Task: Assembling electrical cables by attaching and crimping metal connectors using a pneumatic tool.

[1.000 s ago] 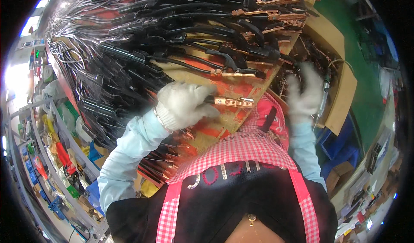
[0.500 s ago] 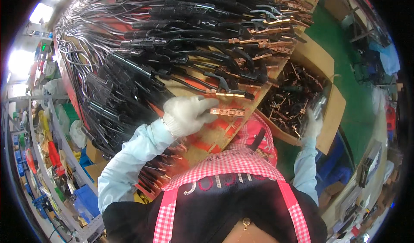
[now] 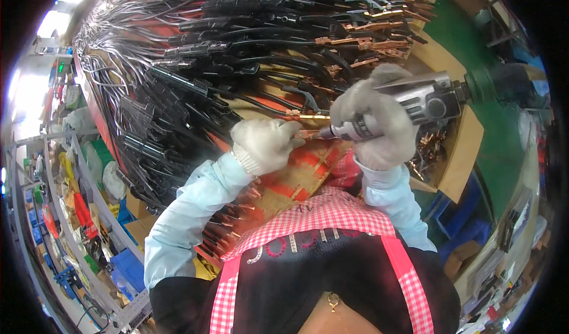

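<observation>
- Two hands in pale work gloves meet near the middle of the frame, both in light blue sleeves (image 3: 189,206).
- The left hand (image 3: 264,147), just left of centre, has its fingers and thumb pressed together at their ends, pinching a copper piece (image 3: 309,134) that sticks out toward the right.
- That copper piece lies at the centre of the frame, between the two gloves, over the red and yellow-brown tabletop (image 3: 296,177).
- The right hand (image 3: 396,135), right of centre, has its fingers curled around a grey metal power tool (image 3: 427,103). The tool points left, its narrow dark tip (image 3: 327,133) right at the copper piece; whether the two touch I cannot tell.
- A green fitting (image 3: 479,85) sits at the tool's rear, on the right of the frame.
- Many black handles (image 3: 225,52) with copper ends (image 3: 379,43) lie heaped across the upper half, one copper end just above the pinched piece.
- Grey cables (image 3: 112,49) bunch together at upper left.
- An open cardboard box (image 3: 465,159) stands right of centre, partly behind the tool, with small metal parts (image 3: 428,153) inside.
- Blue crates (image 3: 459,221) sit at lower right, near the green floor (image 3: 501,156).
</observation>
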Demonstrator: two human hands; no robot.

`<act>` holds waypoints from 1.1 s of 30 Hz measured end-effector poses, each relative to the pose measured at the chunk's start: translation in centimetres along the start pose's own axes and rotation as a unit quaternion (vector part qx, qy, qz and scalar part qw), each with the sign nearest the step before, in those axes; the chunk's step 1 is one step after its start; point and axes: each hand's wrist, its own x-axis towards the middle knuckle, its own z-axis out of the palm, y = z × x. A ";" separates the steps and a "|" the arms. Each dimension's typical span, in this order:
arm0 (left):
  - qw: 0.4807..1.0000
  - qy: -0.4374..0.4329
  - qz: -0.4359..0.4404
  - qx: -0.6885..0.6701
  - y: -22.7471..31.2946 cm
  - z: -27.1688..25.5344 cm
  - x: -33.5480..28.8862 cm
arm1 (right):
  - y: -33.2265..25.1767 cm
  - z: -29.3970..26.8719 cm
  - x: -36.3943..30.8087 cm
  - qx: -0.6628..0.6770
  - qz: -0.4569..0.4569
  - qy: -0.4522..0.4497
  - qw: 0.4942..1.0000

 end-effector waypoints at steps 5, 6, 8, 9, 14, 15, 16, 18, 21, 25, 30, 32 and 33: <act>1.000 -0.003 0.002 -0.006 -0.3 0.2 -0.2 | 1.6 0.1 -1.8 -0.006 0.056 0.117 0.991; 1.000 -0.007 0.003 -0.010 -0.3 0.2 -0.1 | 1.8 0.0 -2.1 0.009 0.073 0.136 0.988; 1.000 -0.012 0.007 -0.017 -0.4 0.3 -0.1 | 1.6 0.2 -1.9 -0.026 0.047 0.104 0.993; 1.000 -0.015 0.007 -0.018 -0.4 0.3 -0.1 | 1.4 0.7 -1.4 -0.044 0.030 0.072 0.996; 0.999 0.003 0.011 -0.034 -0.8 0.6 -0.3 | 0.9 1.3 -1.7 -0.154 0.028 0.019 0.988; 0.999 0.006 0.011 -0.032 -0.8 0.5 -0.4 | 0.3 1.7 -1.2 -0.166 0.032 -0.001 0.986; 0.999 0.009 0.011 -0.029 -0.7 0.5 -0.4 | 0.5 2.1 -1.3 -0.163 0.027 -0.002 0.986; 0.998 0.022 0.014 -0.051 -0.6 0.5 -0.3 | 0.7 2.8 -1.3 -0.160 0.018 -0.003 0.987; 0.997 0.025 0.014 -0.070 -0.7 0.8 -0.4 | 0.9 3.1 -1.3 -0.246 -0.017 -0.050 0.968; 0.996 0.008 0.009 -0.087 -0.9 1.2 -0.4 | 0.4 3.7 -1.4 -0.285 -0.009 -0.068 0.956; 0.998 0.014 0.016 -0.062 -1.0 1.4 -0.2 | 0.7 3.4 -0.9 -0.281 -0.043 -0.097 0.954; 0.998 0.008 0.012 -0.069 -1.0 1.4 -0.2 | 0.7 3.5 -0.9 -0.285 -0.040 -0.100 0.952; 0.997 0.008 0.011 -0.075 -1.0 1.4 -0.2 | 0.7 3.5 -1.0 -0.286 -0.036 -0.099 0.952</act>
